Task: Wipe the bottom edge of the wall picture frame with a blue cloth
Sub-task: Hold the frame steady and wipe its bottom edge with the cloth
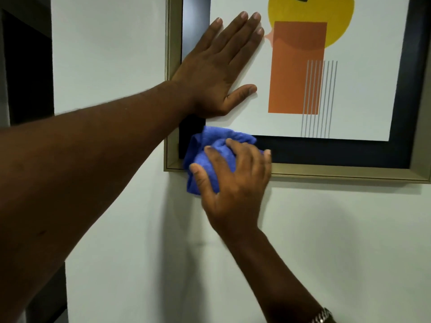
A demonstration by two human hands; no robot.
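Note:
A gold picture frame point(338, 172) with a dark inner border hangs on the white wall and holds a print of a yellow circle and an orange rectangle. My left hand point(219, 68) lies flat and spread on the print near the frame's lower left corner. My right hand point(233, 180) presses a bunched blue cloth point(210, 150) against the left end of the frame's bottom edge. The cloth covers the corner's inner border and hangs a little below the frame.
The white wall point(326, 241) stretches below and to the left of the frame. A dark opening point(25, 66) lies beyond the wall's left edge. A metal watch band point(323, 315) shows on my right wrist.

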